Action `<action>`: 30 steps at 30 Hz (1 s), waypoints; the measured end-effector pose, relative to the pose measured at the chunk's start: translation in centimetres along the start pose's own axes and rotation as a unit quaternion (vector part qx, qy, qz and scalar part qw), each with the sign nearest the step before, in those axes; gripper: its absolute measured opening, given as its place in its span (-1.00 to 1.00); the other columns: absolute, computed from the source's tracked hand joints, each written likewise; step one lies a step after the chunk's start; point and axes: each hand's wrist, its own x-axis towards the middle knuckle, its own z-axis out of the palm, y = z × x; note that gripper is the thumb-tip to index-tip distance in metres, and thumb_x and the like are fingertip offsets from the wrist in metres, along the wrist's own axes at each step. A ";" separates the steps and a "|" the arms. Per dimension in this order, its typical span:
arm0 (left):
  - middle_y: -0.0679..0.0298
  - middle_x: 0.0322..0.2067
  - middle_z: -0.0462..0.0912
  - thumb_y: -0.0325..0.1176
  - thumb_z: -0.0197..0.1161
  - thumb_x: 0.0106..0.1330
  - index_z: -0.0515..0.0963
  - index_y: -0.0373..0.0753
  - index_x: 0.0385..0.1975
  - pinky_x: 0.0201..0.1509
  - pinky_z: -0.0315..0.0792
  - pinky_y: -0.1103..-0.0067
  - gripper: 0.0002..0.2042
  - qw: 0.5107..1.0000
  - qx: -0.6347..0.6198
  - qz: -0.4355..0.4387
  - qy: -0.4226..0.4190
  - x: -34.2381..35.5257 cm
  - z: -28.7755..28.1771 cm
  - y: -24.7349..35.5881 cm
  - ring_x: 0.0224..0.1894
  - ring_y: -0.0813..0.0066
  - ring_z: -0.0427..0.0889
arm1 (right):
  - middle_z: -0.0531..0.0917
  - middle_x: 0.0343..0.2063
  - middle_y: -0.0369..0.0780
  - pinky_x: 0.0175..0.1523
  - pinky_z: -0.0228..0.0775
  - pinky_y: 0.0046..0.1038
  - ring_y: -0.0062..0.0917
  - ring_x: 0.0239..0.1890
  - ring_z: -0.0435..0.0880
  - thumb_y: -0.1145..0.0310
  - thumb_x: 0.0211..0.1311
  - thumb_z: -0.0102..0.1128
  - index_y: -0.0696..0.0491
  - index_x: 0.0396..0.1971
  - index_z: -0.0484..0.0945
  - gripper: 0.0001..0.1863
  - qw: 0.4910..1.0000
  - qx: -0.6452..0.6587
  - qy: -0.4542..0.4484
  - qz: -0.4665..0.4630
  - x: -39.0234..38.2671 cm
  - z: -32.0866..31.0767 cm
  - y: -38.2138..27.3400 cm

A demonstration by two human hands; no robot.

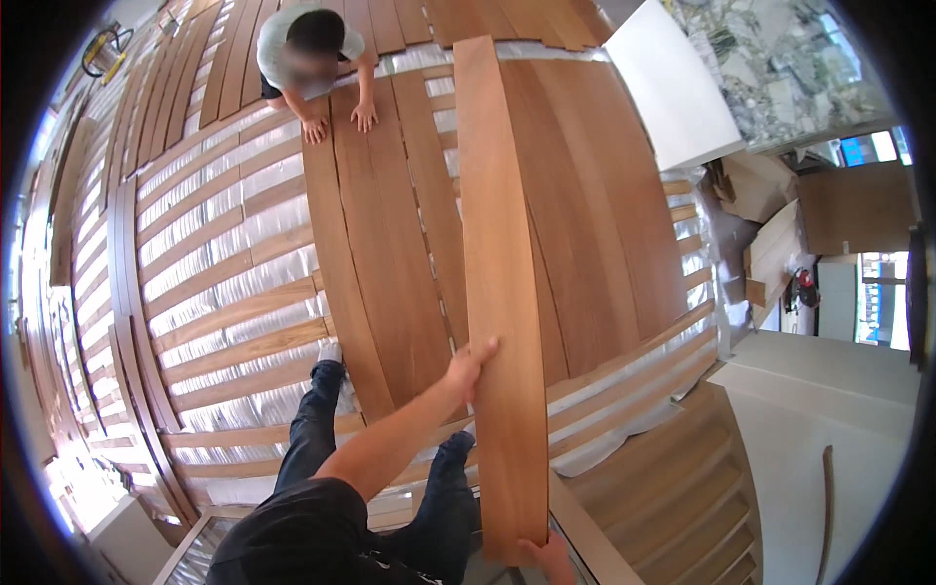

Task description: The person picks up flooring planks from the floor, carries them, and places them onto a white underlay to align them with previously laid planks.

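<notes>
One long plank [502,244], my left hand [472,370] gripping its left edge, my right hand [552,560] its near end: positioning, seemingly, next needing level lowering among the boards [595,214]

Marbled countertop [780,68] — white panel [673,93] along its edge

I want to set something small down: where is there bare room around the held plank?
The boards right of the held plank are bare, bordered by the white-sided counter at upper right and slats on the near side. Left of it is crowded: the co-worker's hands rest on boards and the left hand grips the plank.
</notes>
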 end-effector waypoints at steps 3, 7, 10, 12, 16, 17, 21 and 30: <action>0.16 0.11 0.49 -0.13 0.36 0.21 0.36 -0.28 0.17 0.23 0.35 0.29 -0.41 0.989 -0.044 -0.016 -0.140 -8.0 1.3 -2.8 0.15 0.28 0.45 | 0.68 -0.19 -0.04 -0.05 0.49 -0.29 -0.25 -0.12 0.67 0.10 -0.07 0.45 0.24 -0.15 0.58 -0.43 0.997 -0.059 -0.027 0.051 -4.0 -1.0 1.3; 0.20 0.24 0.36 -0.15 0.34 0.24 0.26 -0.30 0.26 0.34 0.20 0.39 -0.35 0.963 0.107 0.025 -0.248 -18.6 0.8 -2.5 0.28 0.32 0.30 | 0.67 -0.19 -0.02 -0.05 0.48 -0.26 -0.22 -0.12 0.66 0.08 -0.07 0.44 0.24 -0.16 0.58 -0.42 0.992 -0.123 0.018 -0.021 -4.3 1.1 3.8; 0.20 0.17 0.43 -0.08 0.30 0.25 0.27 -0.33 0.24 0.30 0.25 0.41 -0.35 0.922 0.162 0.133 -0.327 -27.2 1.9 5.3 0.22 0.37 0.36 | 0.67 -0.19 -0.01 -0.05 0.48 -0.23 -0.20 -0.12 0.66 0.06 -0.07 0.43 0.24 -0.18 0.58 -0.42 0.981 -0.173 0.029 -0.083 -2.2 2.7 4.0; 0.20 0.12 0.47 -0.04 0.28 0.26 0.28 -0.35 0.22 0.26 0.28 0.43 -0.35 0.903 0.108 0.229 -0.348 -32.1 3.7 12.5 0.18 0.40 0.40 | 0.67 -0.19 -0.01 -0.04 0.48 -0.22 -0.18 -0.12 0.65 0.05 -0.07 0.43 0.24 -0.18 0.58 -0.42 0.968 -0.213 0.012 -0.131 -0.2 3.1 3.2; 0.30 -0.06 0.56 -0.01 0.12 0.38 0.40 -0.37 0.11 0.05 0.40 0.56 -0.48 0.869 0.144 0.413 -0.230 -40.1 2.6 22.9 -0.04 0.59 0.48 | 0.66 -0.19 0.01 -0.03 0.47 -0.18 -0.12 -0.12 0.64 0.02 -0.07 0.41 0.21 -0.20 0.59 -0.43 0.932 -0.282 0.085 -0.211 2.8 5.6 -1.5; 0.30 -0.06 0.56 -0.01 0.12 0.38 0.40 -0.37 0.11 0.05 0.40 0.56 -0.48 0.869 0.127 0.431 -0.205 -42.3 1.0 23.9 -0.04 0.59 0.48 | 0.67 -0.24 0.01 -0.06 0.46 -0.20 -0.14 -0.15 0.65 0.08 -0.03 0.40 0.20 -0.19 0.59 -0.48 0.939 -0.277 0.066 -0.192 0.9 6.9 -6.1; 0.31 -0.10 0.58 -0.02 0.04 0.43 0.45 -0.37 0.04 0.06 0.40 0.56 -0.52 0.823 0.027 0.531 -0.200 -54.3 -8.8 30.3 -0.06 0.59 0.50 | 0.65 -0.22 0.06 -0.03 0.43 -0.21 -0.09 -0.11 0.62 0.18 0.05 0.34 0.18 -0.15 0.58 -0.56 0.910 -0.320 -0.045 -0.260 1.2 14.9 -16.5; 0.36 -0.16 0.60 0.01 0.07 0.41 0.48 -0.38 0.00 0.03 0.39 0.60 -0.50 0.690 0.011 0.724 0.005 -79.4 -31.7 42.0 -0.09 0.64 0.48 | 0.67 -0.31 -0.15 -0.06 0.46 -0.36 -0.39 -0.22 0.64 0.20 0.09 0.35 0.13 -0.16 0.56 -0.61 0.758 -0.462 -0.119 -0.444 -4.9 43.0 -47.9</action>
